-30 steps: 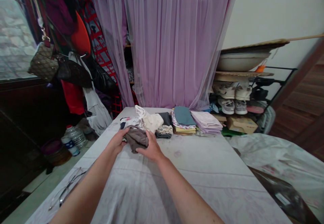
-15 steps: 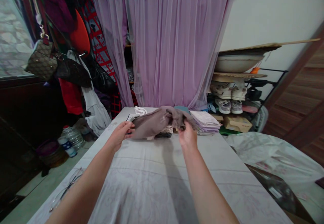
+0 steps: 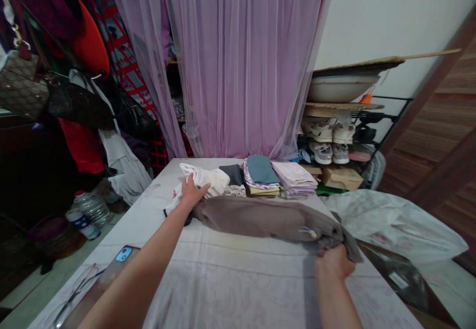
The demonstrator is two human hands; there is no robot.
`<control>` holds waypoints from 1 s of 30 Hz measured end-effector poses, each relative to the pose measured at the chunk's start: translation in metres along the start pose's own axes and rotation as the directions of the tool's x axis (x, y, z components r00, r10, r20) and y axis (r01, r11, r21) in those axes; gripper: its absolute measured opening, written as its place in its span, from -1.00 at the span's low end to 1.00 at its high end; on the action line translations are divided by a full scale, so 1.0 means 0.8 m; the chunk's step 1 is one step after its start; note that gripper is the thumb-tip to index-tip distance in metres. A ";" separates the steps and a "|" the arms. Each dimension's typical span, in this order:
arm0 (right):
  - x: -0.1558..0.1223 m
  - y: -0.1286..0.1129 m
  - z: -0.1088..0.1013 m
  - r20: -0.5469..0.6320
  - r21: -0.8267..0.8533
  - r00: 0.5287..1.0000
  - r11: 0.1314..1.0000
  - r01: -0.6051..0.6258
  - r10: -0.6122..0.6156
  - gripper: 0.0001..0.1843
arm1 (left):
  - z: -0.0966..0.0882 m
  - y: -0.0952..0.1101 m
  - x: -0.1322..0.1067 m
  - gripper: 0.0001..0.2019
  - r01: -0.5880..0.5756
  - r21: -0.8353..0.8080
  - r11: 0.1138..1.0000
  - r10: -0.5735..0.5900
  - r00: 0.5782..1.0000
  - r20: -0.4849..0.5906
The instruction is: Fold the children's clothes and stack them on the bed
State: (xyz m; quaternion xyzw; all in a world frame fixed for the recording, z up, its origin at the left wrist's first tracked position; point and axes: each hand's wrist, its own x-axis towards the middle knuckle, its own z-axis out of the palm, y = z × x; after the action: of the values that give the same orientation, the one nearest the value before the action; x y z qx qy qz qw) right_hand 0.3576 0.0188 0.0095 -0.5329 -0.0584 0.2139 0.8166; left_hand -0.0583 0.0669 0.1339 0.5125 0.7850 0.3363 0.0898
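Observation:
A long grey-brown garment (image 3: 260, 217) stretches crosswise over the bed-like white surface, bunched at its right end, with a small pale tag or tie showing there. My right hand (image 3: 336, 262) is closed around that bunched end. At the other end is my left hand (image 3: 193, 192), its thumb and fingers on the garment's narrow end, right against a crumpled white cloth (image 3: 213, 180). The fingertips are partly hidden there. Behind the garment lie a folded dark cloth (image 3: 231, 174), a stack topped by a folded teal cloth (image 3: 262, 169) and a folded pale lilac stack (image 3: 295, 176).
On the near left lie a phone (image 3: 124, 255) and eyeglasses (image 3: 72, 297). A purple curtain (image 3: 238, 71) hangs behind. Bags (image 3: 80, 103) hang at left; a shoe rack (image 3: 330, 140) stands at right. A plastic-covered bundle (image 3: 394, 220) lies beyond the right edge.
My right hand has moved right and nearer with its end of the garment, stretching it out lengthwise. The white cloth and folded stacks behind it now show more. The phone has come into view.

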 end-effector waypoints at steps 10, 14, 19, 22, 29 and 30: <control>-0.015 -0.017 -0.004 -0.016 -0.042 1.000 0.999 0.007 -0.007 -0.56 | 0.042 -0.025 0.040 -0.13 0.151 0.145 0.978 -0.170 0.978 0.125; -0.013 -0.013 -0.011 0.071 -0.093 0.996 0.994 0.064 -0.057 -0.53 | 0.014 -0.042 0.060 -0.48 0.133 0.097 0.986 -0.139 0.989 0.052; -0.012 -0.008 -0.017 0.135 -0.133 0.984 0.982 0.136 -0.118 -0.55 | -0.034 -0.049 0.090 -0.45 0.173 0.096 0.980 -0.166 0.983 -0.084; -0.014 -0.007 -0.020 0.153 -0.142 0.980 0.979 0.146 -0.124 -0.55 | -0.036 -0.064 0.082 -0.46 0.217 0.135 0.967 -0.205 0.974 -0.097; -0.018 -0.014 -0.020 0.104 -0.130 0.995 0.991 0.013 0.001 -0.50 | -0.012 -0.104 0.056 -0.42 0.225 0.375 0.899 -0.231 0.973 -0.030; -0.018 -0.014 -0.019 0.077 -0.122 0.997 0.992 -0.011 0.021 -0.52 | -0.015 -0.104 0.052 -0.35 0.219 0.362 0.906 -0.225 0.974 -0.026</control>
State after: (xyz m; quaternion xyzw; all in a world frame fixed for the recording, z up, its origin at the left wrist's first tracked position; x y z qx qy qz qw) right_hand 0.3527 -0.0043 0.0152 -0.5735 -0.0988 0.2372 0.7779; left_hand -0.1452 0.0773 0.0997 0.4305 0.8858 0.1691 0.0376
